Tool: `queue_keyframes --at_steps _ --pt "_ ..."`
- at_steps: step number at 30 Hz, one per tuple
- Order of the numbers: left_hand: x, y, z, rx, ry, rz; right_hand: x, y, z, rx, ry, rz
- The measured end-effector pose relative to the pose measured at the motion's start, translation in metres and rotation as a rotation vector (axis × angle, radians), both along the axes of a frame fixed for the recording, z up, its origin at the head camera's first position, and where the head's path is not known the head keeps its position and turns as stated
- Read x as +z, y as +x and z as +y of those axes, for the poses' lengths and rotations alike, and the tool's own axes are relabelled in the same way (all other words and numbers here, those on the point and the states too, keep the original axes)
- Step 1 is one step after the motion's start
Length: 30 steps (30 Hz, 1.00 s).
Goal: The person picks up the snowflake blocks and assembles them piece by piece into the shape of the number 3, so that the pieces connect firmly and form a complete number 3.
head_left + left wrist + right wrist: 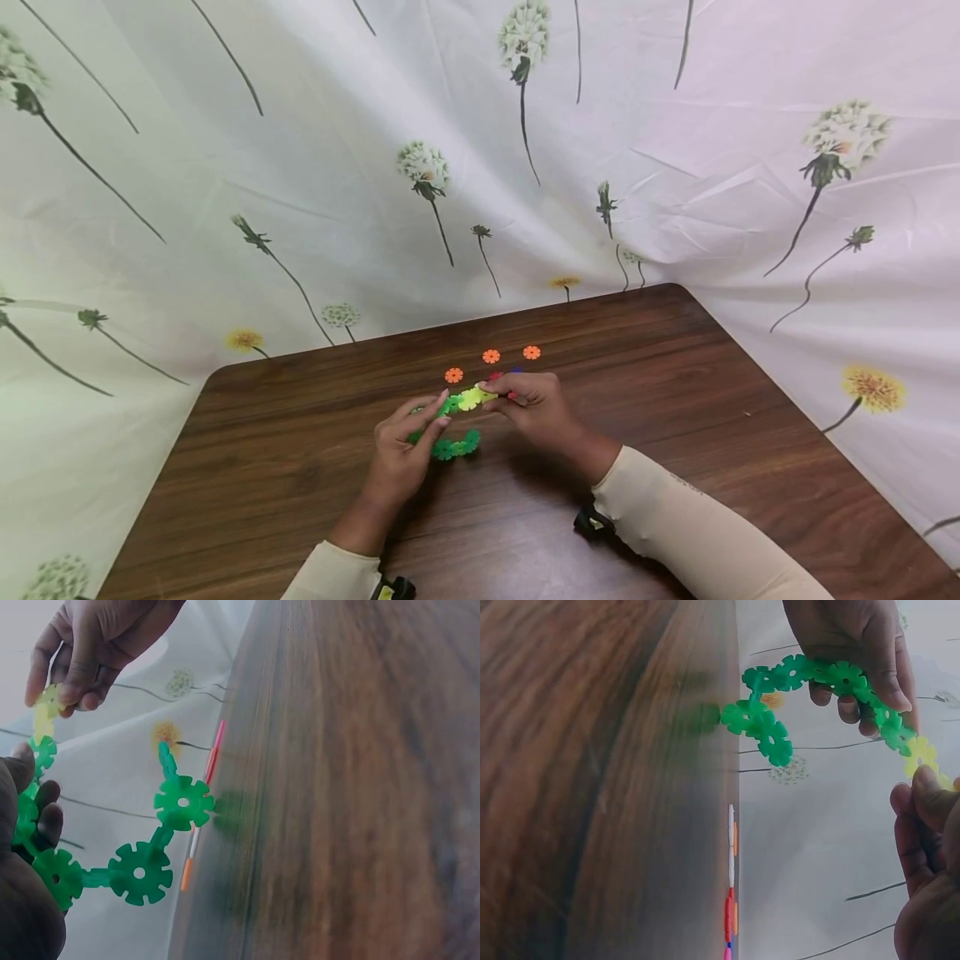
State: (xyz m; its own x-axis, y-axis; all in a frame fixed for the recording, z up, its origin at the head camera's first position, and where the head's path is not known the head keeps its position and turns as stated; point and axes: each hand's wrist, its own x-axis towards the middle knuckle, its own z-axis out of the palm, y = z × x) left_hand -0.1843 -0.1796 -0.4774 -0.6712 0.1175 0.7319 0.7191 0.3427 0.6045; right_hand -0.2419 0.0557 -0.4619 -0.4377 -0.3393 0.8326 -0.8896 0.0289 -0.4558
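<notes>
A bendy chain of flower-shaped linking discs runs between the two hands, its green discs (444,450) hanging in a curve and its yellow discs (470,399) at the other end. My left hand (401,454) grips the green stretch between thumb and fingers, as the right wrist view also shows. Thumb and fingertips of my right hand (542,408) pinch the yellow end (921,754). In the left wrist view the loose green end (142,872) dangles below the left hand, beside the tabletop. The fingers partly cover the held discs.
Three orange discs (491,357) lie apart on the dark wooden table (300,467), beyond the hands. Red and blue discs (517,371) lie partly hidden behind the right hand. A white flower-printed cloth (337,208) hangs along the table's far and right edges.
</notes>
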Motion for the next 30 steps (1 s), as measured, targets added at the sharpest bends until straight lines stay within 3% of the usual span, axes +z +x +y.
queue_keyframes --at_steps 8,16,23,27,30 --pt "0.004 0.002 0.001 0.083 0.000 -0.036 0.002 0.002 0.001 -0.039 0.015 -0.144" --pt "0.003 0.005 0.001 0.129 0.046 -0.193 0.001 -0.001 0.003 -0.084 0.042 -0.236" --pt "0.002 0.006 0.001 0.180 0.072 -0.271 -0.002 -0.012 0.012 -0.086 0.075 -0.467" --pt "0.001 0.005 0.001 0.185 0.070 -0.275 -0.004 -0.018 0.018 -0.028 0.066 -0.611" --pt "0.002 0.005 0.002 0.191 0.067 -0.284 -0.004 -0.020 0.019 0.024 0.105 -0.669"
